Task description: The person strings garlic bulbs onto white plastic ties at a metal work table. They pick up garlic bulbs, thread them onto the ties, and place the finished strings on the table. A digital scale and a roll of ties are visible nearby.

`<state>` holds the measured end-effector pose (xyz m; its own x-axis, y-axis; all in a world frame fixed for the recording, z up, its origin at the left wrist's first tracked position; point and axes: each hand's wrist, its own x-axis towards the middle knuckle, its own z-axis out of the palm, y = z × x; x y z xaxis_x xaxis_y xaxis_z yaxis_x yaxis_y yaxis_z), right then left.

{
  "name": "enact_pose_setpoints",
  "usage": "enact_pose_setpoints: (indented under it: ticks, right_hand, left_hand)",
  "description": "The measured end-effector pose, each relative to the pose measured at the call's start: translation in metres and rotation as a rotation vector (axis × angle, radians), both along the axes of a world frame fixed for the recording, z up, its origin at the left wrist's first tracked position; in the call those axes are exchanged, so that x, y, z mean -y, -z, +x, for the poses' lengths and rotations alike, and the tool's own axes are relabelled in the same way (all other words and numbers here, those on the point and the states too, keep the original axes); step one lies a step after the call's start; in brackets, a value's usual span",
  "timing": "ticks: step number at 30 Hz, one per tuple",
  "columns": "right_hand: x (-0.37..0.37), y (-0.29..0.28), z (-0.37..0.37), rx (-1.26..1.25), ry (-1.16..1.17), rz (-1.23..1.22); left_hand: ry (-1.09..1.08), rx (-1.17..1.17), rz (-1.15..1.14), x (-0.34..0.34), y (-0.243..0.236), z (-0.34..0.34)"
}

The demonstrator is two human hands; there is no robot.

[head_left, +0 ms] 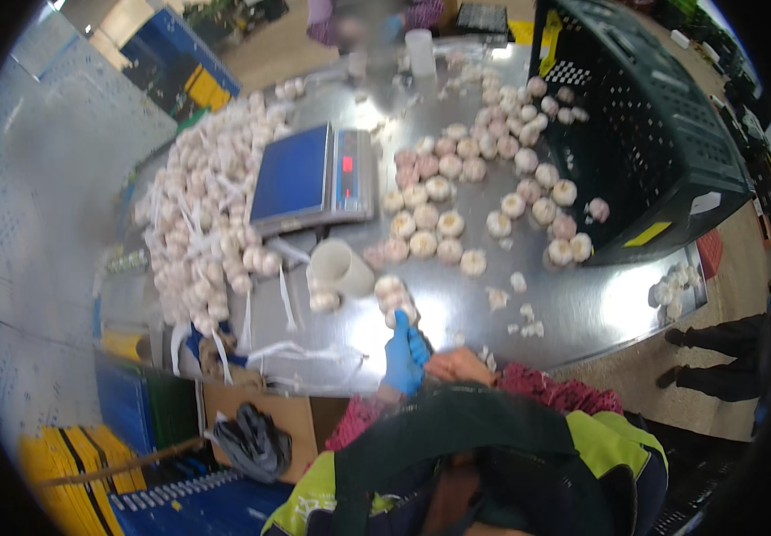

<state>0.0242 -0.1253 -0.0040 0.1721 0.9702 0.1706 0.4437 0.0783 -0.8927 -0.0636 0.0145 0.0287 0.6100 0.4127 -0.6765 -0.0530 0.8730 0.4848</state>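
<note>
My left hand (403,355), in a blue glove, is closed at the near end of a short row of garlic bulbs (391,293) lying on the metal table (332,313). The bulbs look packed together, as if in a white net, though the net is hard to make out. Close against it on the right is my bare right hand (459,364), fingers curled; what they hold is hidden. A white plastic tube (341,268) lies just beyond, with a garlic bulb (324,300) beside its near end. Loose garlic bulbs (423,243) spread ahead and to the right.
A scale (300,179) with a blue plate stands left of centre. Left of it is a large heap of netted garlic (202,205). White net strips (300,353) lie near the front edge. A dark green crate (662,134) rests tipped at the right. Another person (372,22) is across the table.
</note>
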Motion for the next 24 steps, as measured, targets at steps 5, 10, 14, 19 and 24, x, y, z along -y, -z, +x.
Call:
enact_pose_setpoints:
  ticks: [5, 10, 14, 19, 24]
  right_hand:
    - [-0.001, 0.004, -0.007, 0.224, 0.004, -0.054]
    - [-0.013, -0.044, 0.008, 0.327, 0.218, 0.032]
    - [-0.032, -0.071, 0.02, 0.235, 0.409, 0.147]
    - [-0.069, -0.086, 0.041, 0.252, 0.481, 0.261]
    - [-0.093, -0.077, 0.054, -0.271, 0.272, 0.145]
  left_hand:
    - [0.143, -0.203, 0.186, -0.007, -0.011, -0.002]
    - [0.368, -0.432, 1.203, -0.021, 0.011, -0.024]
    - [0.383, -0.457, 1.7, -0.016, -0.034, -0.019]
    - [0.367, -0.341, 2.02, -0.029, -0.057, -0.017]
    - [0.413, -0.051, 2.268, -0.053, -0.077, -0.024]
